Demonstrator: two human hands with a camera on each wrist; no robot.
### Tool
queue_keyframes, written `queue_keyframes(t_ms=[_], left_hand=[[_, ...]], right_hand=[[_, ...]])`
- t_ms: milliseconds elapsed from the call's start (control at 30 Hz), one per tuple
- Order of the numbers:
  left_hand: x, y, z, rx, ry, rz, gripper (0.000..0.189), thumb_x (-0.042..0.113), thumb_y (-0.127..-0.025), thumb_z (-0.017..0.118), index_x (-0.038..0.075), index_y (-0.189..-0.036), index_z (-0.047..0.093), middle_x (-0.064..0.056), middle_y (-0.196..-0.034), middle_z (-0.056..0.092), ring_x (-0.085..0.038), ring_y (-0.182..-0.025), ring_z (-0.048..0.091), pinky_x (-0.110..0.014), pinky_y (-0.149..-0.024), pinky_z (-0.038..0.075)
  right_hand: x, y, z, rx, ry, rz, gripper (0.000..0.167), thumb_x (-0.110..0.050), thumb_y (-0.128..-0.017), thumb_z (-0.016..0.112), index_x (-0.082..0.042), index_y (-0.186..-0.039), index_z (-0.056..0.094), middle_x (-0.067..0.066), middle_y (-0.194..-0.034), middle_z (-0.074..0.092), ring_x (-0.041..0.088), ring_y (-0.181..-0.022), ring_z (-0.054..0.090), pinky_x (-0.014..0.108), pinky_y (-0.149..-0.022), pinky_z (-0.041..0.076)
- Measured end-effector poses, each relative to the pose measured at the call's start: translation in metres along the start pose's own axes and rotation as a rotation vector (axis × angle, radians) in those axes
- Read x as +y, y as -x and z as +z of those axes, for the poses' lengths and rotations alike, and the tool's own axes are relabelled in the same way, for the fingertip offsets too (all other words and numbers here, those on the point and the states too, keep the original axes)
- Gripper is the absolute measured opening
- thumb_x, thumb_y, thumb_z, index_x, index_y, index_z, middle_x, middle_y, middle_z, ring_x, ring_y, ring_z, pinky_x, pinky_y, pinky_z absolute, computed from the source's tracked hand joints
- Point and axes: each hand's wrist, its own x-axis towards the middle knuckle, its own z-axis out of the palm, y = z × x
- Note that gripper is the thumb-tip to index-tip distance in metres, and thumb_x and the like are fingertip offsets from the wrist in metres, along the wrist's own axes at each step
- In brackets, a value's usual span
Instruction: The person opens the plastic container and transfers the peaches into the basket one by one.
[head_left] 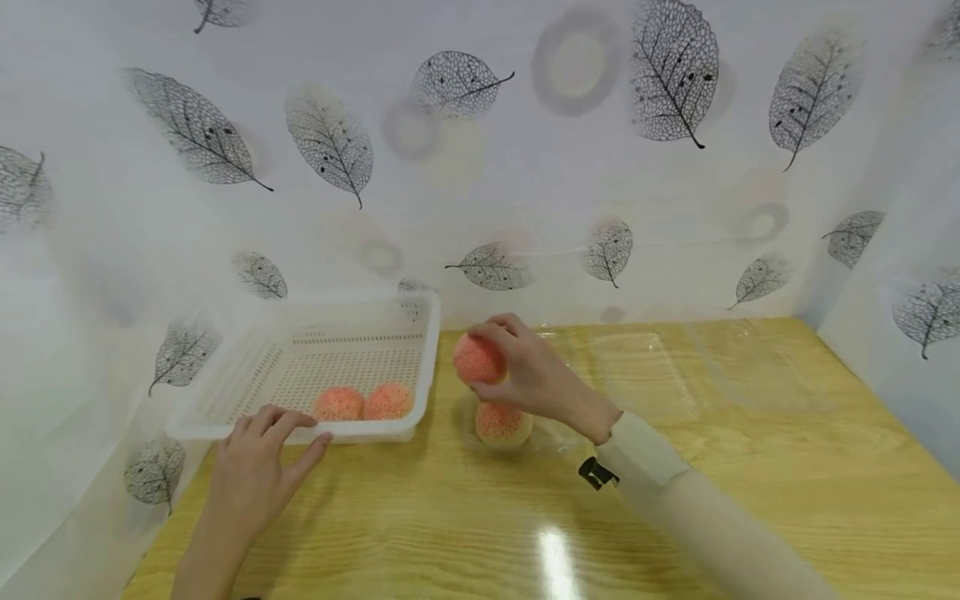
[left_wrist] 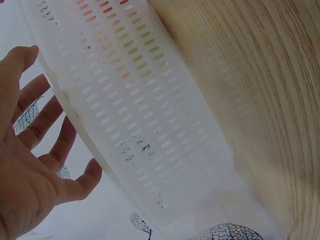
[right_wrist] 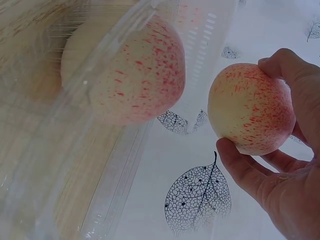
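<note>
My right hand [head_left: 536, 375] holds a pinkish-red peach [head_left: 480, 360] between thumb and fingers. In the right wrist view the same peach [right_wrist: 251, 109] shows a pale yellow side and red flecks. Below that hand sits another peach [head_left: 503, 425] in a clear plastic box [right_wrist: 107, 185]. My left hand [head_left: 258, 458] rests at the near rim of a white plastic basket [head_left: 433, 350], fingers spread and loosely bent. The left wrist view shows fingertips right at the rim, with the slotted wall [left_wrist: 125, 115] beside them. Inside the basket, two peaches [head_left: 339, 404] lie side by side at the near right.
On the wooden table [head_left: 450, 517], two clear plastic trays or lids [head_left: 645, 375] lie at the back right. A white leaf-printed sheet [head_left: 495, 183] hangs behind the table and along both sides. The basket stands at the back left, close to the sheet.
</note>
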Motion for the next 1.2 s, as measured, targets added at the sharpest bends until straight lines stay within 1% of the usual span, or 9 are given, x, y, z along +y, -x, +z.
queue_keyframes(t_ms=[233,500,633,700,867,967,1033,1100,1200], left_hand=[[-0.001,-0.001,-0.002,-0.014,-0.001,-0.020,0.025,0.027,-0.079,0.086,0.015,-0.098,0.074,-0.010,-0.100,0.069,-0.042,-0.094,0.062,-0.066,-0.068,0.047],[-0.001,0.000,-0.003,-0.016,0.005,-0.028,0.024,0.027,-0.080,0.086,0.015,-0.098,0.074,-0.010,-0.100,0.069,-0.041,-0.094,0.061,-0.065,-0.068,0.046],[-0.001,0.001,-0.003,-0.014,0.007,-0.027,0.024,0.027,-0.080,0.086,0.015,-0.098,0.074,-0.009,-0.100,0.068,-0.041,-0.094,0.061,-0.064,-0.068,0.046],[-0.001,0.001,-0.003,-0.014,0.007,-0.025,0.025,0.027,-0.080,0.086,0.015,-0.098,0.074,-0.009,-0.101,0.068,-0.040,-0.094,0.061,-0.063,-0.069,0.046],[-0.001,0.000,-0.003,-0.016,0.005,-0.022,0.025,0.027,-0.080,0.086,0.015,-0.099,0.074,-0.009,-0.100,0.068,-0.040,-0.094,0.061,-0.063,-0.068,0.046],[-0.001,0.000,-0.002,-0.013,0.005,-0.018,0.025,0.027,-0.080,0.086,0.016,-0.098,0.074,-0.008,-0.099,0.067,-0.040,-0.094,0.061,-0.063,-0.068,0.046],[-0.001,0.000,-0.002,-0.011,0.006,-0.018,0.025,0.027,-0.080,0.086,0.016,-0.098,0.074,-0.008,-0.099,0.067,-0.040,-0.094,0.061,-0.063,-0.068,0.046],[-0.002,0.000,-0.001,-0.011,0.007,-0.022,0.025,0.027,-0.080,0.086,0.016,-0.098,0.074,-0.008,-0.099,0.067,-0.040,-0.094,0.061,-0.062,-0.068,0.046],[-0.002,0.001,-0.001,-0.013,0.007,-0.026,0.024,0.027,-0.080,0.086,0.016,-0.098,0.074,-0.008,-0.099,0.068,-0.040,-0.094,0.061,-0.063,-0.068,0.046]], right_hand=[[-0.003,-0.012,0.005,-0.029,-0.030,0.017,0.062,-0.023,-0.079,0.086,-0.012,-0.135,0.061,0.009,-0.129,0.056,0.022,-0.109,0.064,0.031,-0.082,0.062],[-0.010,-0.028,0.012,-0.045,-0.044,-0.021,0.063,-0.023,-0.080,0.086,-0.011,-0.136,0.060,0.009,-0.128,0.057,0.019,-0.103,0.063,0.023,-0.076,0.060],[-0.014,-0.034,0.017,-0.051,-0.073,-0.031,0.063,-0.021,-0.080,0.087,-0.011,-0.136,0.060,0.009,-0.128,0.056,0.019,-0.105,0.063,0.022,-0.076,0.060],[-0.016,-0.036,0.021,-0.063,-0.106,-0.033,0.064,-0.018,-0.079,0.086,-0.010,-0.137,0.059,0.010,-0.130,0.056,0.020,-0.107,0.063,0.021,-0.077,0.060],[-0.020,-0.041,0.027,-0.093,-0.118,-0.035,0.066,-0.017,-0.081,0.085,-0.009,-0.140,0.057,0.012,-0.133,0.054,0.022,-0.109,0.064,0.021,-0.081,0.060],[-0.021,-0.043,0.028,-0.100,-0.103,-0.040,0.065,-0.018,-0.082,0.085,-0.009,-0.141,0.057,0.012,-0.133,0.054,0.022,-0.110,0.064,0.022,-0.082,0.060],[-0.022,-0.046,0.028,-0.106,-0.094,-0.059,0.065,-0.019,-0.083,0.084,-0.008,-0.140,0.057,0.012,-0.132,0.055,0.022,-0.110,0.063,0.023,-0.083,0.060],[-0.021,-0.051,0.028,-0.115,-0.068,-0.077,0.063,-0.021,-0.082,0.084,-0.010,-0.139,0.058,0.012,-0.131,0.055,0.020,-0.109,0.062,0.022,-0.082,0.059],[-0.020,-0.061,0.027,-0.152,-0.019,-0.111,0.063,-0.024,-0.082,0.084,-0.010,-0.139,0.060,0.013,-0.131,0.055,0.021,-0.108,0.062,0.024,-0.083,0.059]])
